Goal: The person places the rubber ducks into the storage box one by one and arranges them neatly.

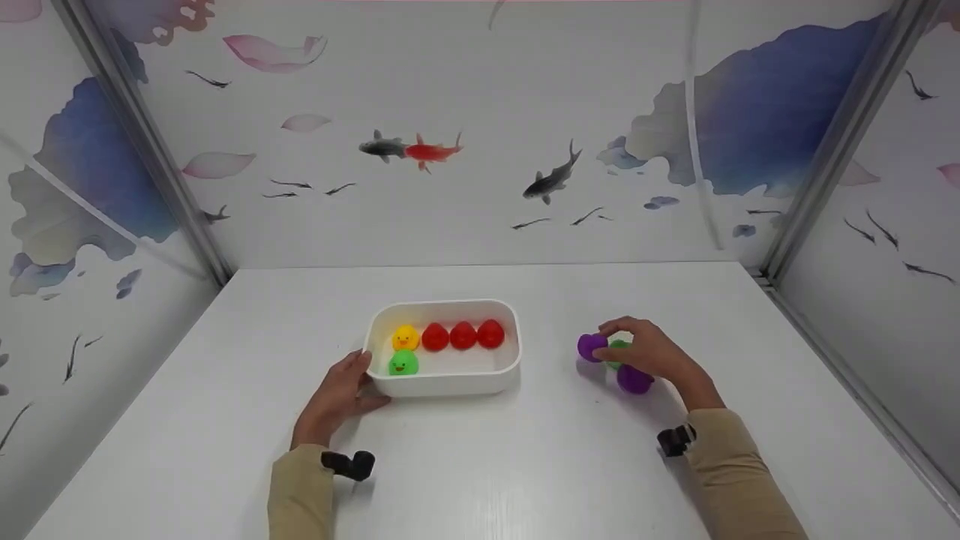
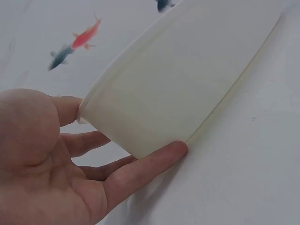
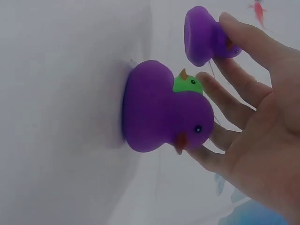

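Observation:
My left hand [image 1: 339,394] holds the left end of a white rectangular tub [image 1: 450,385], its thumb low along the outer wall [image 2: 159,89] in the left wrist view. Inside the tub sit a yellow rubber duck [image 1: 406,337], a green one [image 1: 403,363] and a row of red ones [image 1: 463,336]. To the right, my right hand [image 1: 651,349] pinches a purple rubber duck [image 3: 201,37] by its head between thumb and finger. Below its fingers are a second purple duck [image 3: 150,108] and a green duck [image 3: 188,84], partly hidden behind it.
All stands on a white table [image 1: 480,457]. Behind it rises a white panel [image 1: 480,225] printed with fish and petals, and similar panels close off both sides. Black wrist cameras [image 1: 349,465] sit at both sleeves.

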Demonstrator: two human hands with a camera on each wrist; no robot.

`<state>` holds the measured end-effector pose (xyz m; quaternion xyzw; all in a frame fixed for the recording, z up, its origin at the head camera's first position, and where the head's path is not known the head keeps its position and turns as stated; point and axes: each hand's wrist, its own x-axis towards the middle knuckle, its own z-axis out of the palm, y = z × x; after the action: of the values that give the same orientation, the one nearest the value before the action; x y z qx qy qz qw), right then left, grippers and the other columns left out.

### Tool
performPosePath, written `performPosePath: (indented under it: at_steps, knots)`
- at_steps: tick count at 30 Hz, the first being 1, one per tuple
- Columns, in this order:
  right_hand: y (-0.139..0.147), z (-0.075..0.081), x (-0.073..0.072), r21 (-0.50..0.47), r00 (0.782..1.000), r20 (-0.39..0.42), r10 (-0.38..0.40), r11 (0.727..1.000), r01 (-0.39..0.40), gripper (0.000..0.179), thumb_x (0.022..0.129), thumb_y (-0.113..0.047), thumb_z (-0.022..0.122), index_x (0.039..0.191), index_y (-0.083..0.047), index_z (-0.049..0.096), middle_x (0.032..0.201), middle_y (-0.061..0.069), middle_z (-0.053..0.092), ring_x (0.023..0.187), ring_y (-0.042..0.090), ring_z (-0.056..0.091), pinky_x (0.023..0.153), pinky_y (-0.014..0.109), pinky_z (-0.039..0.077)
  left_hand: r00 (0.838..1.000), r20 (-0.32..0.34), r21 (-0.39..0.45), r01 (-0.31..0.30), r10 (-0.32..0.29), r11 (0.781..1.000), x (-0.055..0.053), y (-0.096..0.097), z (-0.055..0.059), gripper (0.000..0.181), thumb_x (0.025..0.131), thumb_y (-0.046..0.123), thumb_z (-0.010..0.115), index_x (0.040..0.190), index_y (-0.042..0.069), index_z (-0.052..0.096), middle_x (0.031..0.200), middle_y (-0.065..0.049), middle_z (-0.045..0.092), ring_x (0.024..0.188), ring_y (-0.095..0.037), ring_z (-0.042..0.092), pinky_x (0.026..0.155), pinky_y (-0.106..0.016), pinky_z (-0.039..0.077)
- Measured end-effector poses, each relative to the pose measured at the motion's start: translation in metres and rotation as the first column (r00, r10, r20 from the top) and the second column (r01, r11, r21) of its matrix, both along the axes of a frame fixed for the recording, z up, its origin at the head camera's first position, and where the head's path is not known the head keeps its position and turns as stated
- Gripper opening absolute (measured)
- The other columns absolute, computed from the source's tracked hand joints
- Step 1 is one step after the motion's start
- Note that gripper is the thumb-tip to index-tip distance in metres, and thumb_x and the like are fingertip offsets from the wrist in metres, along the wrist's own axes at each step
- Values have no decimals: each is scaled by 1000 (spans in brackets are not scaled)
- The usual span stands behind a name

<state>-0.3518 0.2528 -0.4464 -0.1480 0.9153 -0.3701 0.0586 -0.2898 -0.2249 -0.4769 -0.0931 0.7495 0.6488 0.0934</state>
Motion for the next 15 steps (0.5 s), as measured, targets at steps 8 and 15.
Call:
performPosePath:
  at_steps: [8, 15]
  knots:
    - [-9, 10, 5, -56, 999, 21, -37, 998, 38, 46, 89, -44, 73, 118, -11, 63, 127, 14, 64, 122, 36, 58, 104, 56, 49, 1000, -1, 15, -7, 7, 1000, 0, -1, 2, 63, 106, 48, 40, 159, 15, 27, 159, -19, 37, 142, -34, 43, 103, -41, 54]
    - [-13, 14, 10, -76, 994, 35, -102, 992, 104, 49, 87, -48, 74, 116, -12, 59, 135, 15, 60, 136, 45, 46, 112, 65, 40, 1000, -1, -7, 5, -5, 1000, 1, 0, 0, 62, 107, 48, 39, 159, 17, 26, 159, -18, 37, 142, -34, 42, 104, -42, 53]
